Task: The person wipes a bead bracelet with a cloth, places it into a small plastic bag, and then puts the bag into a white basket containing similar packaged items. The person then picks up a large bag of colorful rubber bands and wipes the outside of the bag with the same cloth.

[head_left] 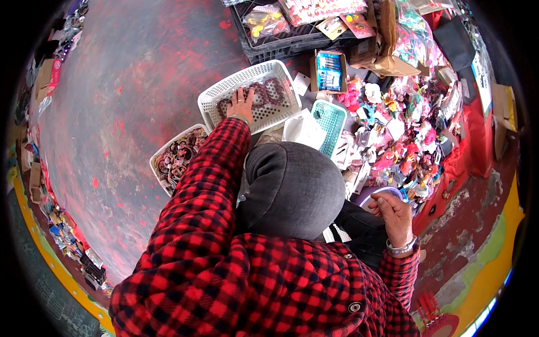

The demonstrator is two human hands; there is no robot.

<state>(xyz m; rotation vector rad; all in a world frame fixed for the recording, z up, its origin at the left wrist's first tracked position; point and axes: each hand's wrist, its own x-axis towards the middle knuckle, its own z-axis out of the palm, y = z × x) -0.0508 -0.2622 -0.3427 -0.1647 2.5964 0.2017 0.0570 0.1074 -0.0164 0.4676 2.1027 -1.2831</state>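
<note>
My left hand [241, 105] reaches forward into a white perforated plastic basket [224, 92] on the floor, fingers spread over dark red ring-shaped hair ties [272, 90] lying inside. My right hand [393, 216] is raised near my knee with fingers curled; whether it holds something small I cannot tell. Both arms wear red and black checked sleeves, and bangles sit on the right wrist. My grey-clad knee [292, 188] fills the middle.
A second white basket [163, 154] with dark hair ties sits to the left. A teal basket [331, 121], a blue-packed box [329, 70], a black crate [281, 39] and a heap of colourful hair accessories [404, 129] lie to the right on a grey, red-speckled floor [123, 101].
</note>
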